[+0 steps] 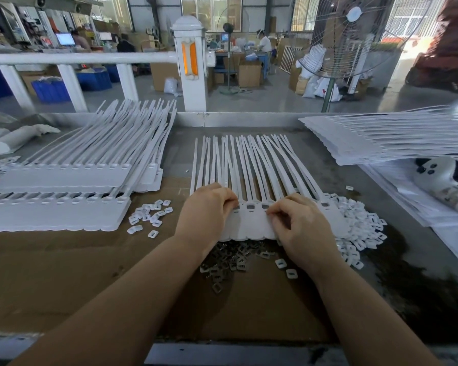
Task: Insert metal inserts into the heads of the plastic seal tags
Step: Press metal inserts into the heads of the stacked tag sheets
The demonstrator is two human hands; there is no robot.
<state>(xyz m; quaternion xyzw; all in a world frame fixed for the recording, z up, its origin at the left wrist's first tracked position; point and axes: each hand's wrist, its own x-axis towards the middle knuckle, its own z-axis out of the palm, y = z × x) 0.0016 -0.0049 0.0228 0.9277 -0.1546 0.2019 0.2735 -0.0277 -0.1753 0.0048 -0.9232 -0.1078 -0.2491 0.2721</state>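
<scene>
At the bench's (249,299) middle, a worker is bending both hands over a joined strip of seal tags (251,220), tails running away toward the far edge; the left hand (206,207) is curling onto the heads, the right hand (299,228) is pinching at a head slot, its contents hidden; metal inserts (228,262) are lying just nearer

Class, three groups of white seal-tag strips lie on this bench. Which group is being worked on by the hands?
The middle strip of tags, fanned out alone on the cardboard: both the left hand and right hand rest on its heads. The left and right stacks lie untouched.
</scene>
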